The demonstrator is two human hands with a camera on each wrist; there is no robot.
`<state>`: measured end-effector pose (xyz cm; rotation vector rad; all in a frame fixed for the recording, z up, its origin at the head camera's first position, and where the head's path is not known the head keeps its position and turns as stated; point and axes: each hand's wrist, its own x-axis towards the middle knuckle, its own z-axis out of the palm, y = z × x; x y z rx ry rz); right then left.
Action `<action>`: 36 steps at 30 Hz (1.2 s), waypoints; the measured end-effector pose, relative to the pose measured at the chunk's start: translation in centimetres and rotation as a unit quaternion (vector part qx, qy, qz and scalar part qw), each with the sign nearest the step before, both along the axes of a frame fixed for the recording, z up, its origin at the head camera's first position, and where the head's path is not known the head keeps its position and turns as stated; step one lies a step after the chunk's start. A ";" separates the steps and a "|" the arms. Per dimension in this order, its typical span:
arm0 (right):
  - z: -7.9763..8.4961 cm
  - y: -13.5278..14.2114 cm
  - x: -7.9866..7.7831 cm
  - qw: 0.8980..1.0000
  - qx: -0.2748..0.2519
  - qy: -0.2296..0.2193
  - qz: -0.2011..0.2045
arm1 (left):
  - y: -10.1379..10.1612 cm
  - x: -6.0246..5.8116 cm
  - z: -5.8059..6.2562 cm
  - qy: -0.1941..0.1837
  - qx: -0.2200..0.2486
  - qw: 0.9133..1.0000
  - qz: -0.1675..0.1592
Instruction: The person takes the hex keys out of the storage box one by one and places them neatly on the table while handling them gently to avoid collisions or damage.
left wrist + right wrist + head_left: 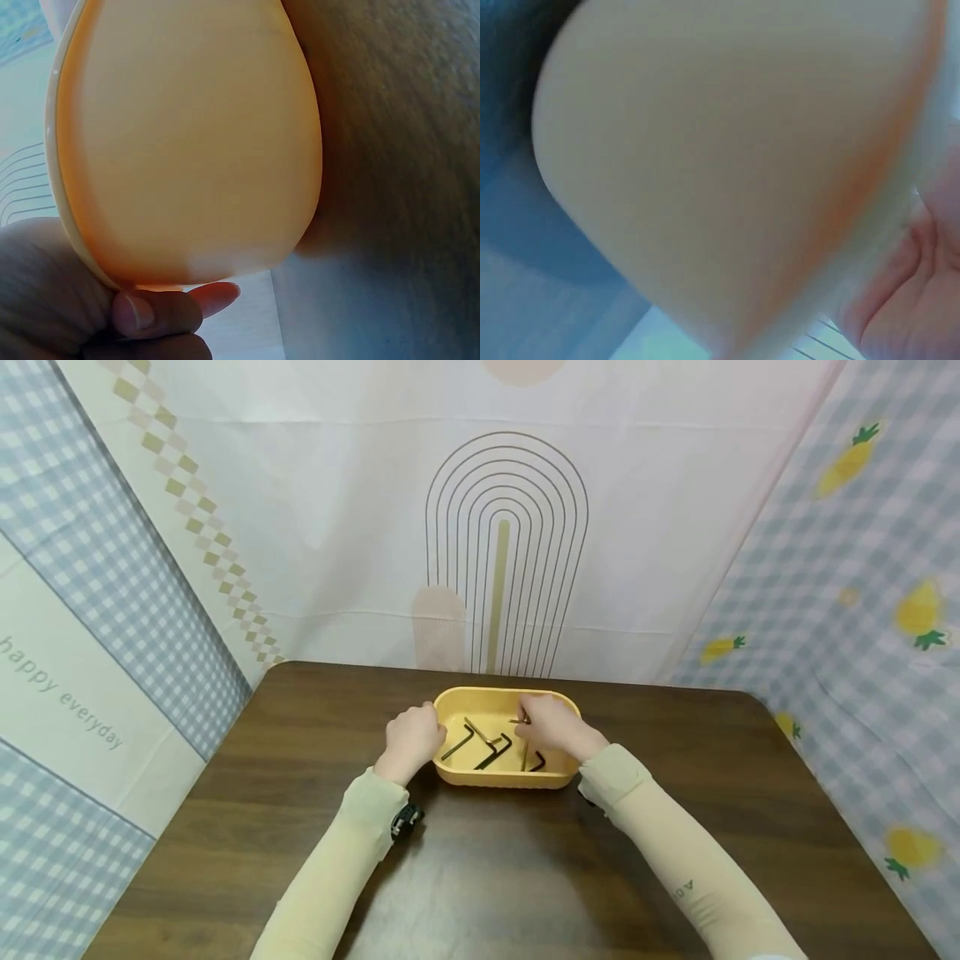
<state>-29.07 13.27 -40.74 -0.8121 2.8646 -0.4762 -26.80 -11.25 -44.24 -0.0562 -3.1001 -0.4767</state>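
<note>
A white fabric backdrop printed with thin concentric arches (507, 552) hangs behind your dark brown wood-grain table (480, 877). Just ahead of your forearms sits the shallow yellow, plastic-looking oblong tray (504, 781), its long side across you, so each hand reaches an end without crossing the other. Your left hand (414, 739) is clamped on the tray's rim at that end, thumb and fingers together over the wall, probably to keep it from sliding. Your right hand (553, 725) dips over the opposite end; its fingertips seem closed on a small brass-coloured metal piece (514, 722), though the blurred right wrist view shows no more of that pinch. Between your two grips, on the tray floor, lie black L-shaped metal keys (459, 743) and a brass-coloured L-shaped metal rod (477, 732). The low walls presumably keep these loose pieces within your right hand's reach. Another slim brass-coloured rod (524, 757) lies just below that hand, on your side.
</note>
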 end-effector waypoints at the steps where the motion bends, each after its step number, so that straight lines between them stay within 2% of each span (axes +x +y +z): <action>1: 0.2 0.0 -0.1 1.000 0.000 0.005 0.003 | 0.0 0.0 0.0 0.001 -0.001 1.000 0.000; 9: 2.1 0.7 -0.2 0.999 -0.021 0.024 -0.002 | 0.1 -0.2 0.5 0.011 0.005 1.000 0.000; 19: 2.9 1.5 0.6 0.999 -0.034 0.036 0.004 | 0.2 0.2 0.4 0.001 0.017 1.000 -0.010; 25: 4.9 2.4 1.1 0.997 -0.060 0.052 0.020 | 0.0 0.1 0.3 -0.002 0.017 1.000 -0.004; 31: 6.9 5.0 2.3 0.995 -0.078 0.052 0.022 | 0.0 0.0 0.5 -0.001 0.018 1.000 -0.003; 36: 8.3 7.7 4.2 0.996 -0.074 0.040 0.015 | 0.0 0.2 0.6 -0.013 0.019 1.000 -0.010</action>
